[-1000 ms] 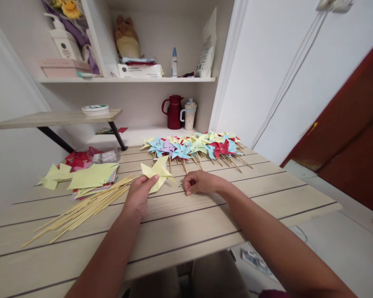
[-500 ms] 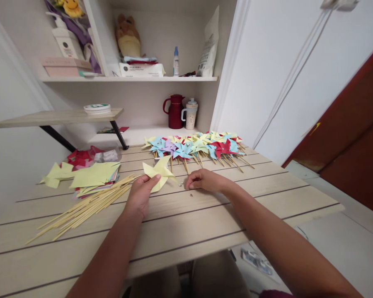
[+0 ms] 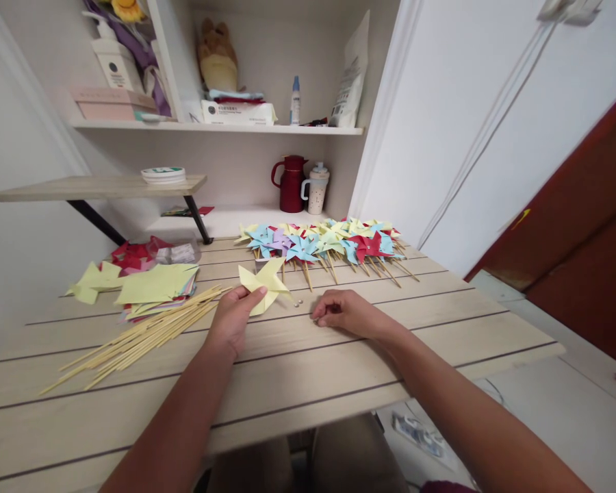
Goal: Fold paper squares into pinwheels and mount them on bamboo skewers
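Note:
My left hand (image 3: 233,315) pinches a pale yellow paper pinwheel (image 3: 265,284) by one blade, thumb on top, holding it tilted above the table. My right hand (image 3: 341,311) rests on the table to the right of it, with thumb and fingertips closed together around a small metal piece, mostly hidden by them. A couple more small shiny metal pieces (image 3: 298,303) lie on the boards between the pinwheel and my right hand. Farther back, many finished pinwheels (image 3: 302,248) in blue, yellow, red and purple lie bunched on their sticks.
Thin wooden sticks (image 3: 144,335) lie in a loose bundle left of my left hand. Behind them are a stack of coloured paper (image 3: 157,284), another yellow pinwheel shape (image 3: 95,282) and a clear container (image 3: 179,252). A red jug (image 3: 291,185) and a cup (image 3: 317,188) stand at the back.
My right hand has moved slightly right and toward me, and its fingertips now cover the nearest metal piece. My left hand still holds the yellow pinwheel in about the same place.

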`<state>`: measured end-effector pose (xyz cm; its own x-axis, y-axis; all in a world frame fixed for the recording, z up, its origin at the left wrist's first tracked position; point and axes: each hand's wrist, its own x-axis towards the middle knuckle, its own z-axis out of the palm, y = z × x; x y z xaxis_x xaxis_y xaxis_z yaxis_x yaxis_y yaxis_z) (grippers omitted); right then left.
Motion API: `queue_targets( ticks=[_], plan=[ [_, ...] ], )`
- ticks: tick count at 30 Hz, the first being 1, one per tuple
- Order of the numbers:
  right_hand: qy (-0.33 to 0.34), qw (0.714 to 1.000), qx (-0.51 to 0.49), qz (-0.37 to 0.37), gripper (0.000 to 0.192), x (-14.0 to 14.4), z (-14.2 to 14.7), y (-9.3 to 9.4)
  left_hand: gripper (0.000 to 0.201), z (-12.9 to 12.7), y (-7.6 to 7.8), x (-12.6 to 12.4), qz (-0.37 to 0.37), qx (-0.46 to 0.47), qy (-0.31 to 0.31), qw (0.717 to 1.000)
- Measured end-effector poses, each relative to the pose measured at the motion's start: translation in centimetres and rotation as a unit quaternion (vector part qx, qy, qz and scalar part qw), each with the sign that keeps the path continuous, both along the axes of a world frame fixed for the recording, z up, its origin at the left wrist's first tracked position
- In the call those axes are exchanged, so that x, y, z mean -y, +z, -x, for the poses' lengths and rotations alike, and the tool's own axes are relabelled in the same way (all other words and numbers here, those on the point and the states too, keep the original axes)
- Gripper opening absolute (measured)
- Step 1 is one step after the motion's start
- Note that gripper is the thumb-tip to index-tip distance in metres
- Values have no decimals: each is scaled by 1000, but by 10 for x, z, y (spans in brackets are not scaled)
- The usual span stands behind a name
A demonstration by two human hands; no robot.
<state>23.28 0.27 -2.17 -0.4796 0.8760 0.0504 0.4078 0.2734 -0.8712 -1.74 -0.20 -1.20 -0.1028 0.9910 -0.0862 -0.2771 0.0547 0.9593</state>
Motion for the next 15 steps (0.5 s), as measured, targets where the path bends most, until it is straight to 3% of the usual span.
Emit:
queue_targets(
  ticks=[15],
  plan=[
    [-4, 1000, -11, -18, 4, 3, 7, 2, 45, 1, -6, -4, -5, -6, -12, 1000]
  ],
)
